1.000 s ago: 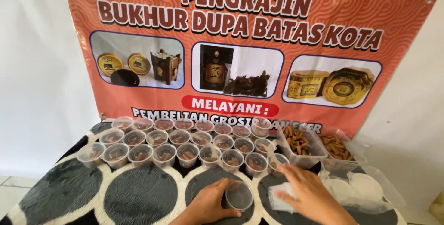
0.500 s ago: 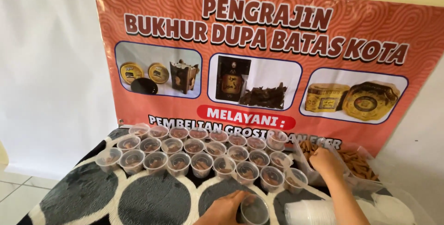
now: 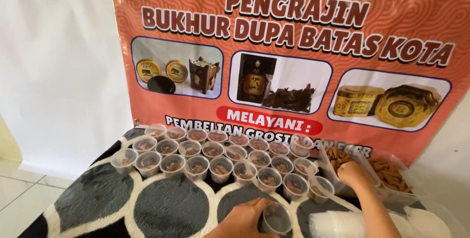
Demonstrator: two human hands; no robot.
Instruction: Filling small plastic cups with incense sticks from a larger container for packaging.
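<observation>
Clear cup (image 3: 277, 219) in curled left hand (image 3: 243, 220)

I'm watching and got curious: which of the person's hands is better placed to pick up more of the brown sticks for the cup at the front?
Probably the right hand: it rests at the clear tub of brown sticks. The left hand is busy holding the small clear cup on the mat.

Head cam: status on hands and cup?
Left hand grips clear cup. Right hand in tray of brown sticks. Filled cups behind.
</observation>
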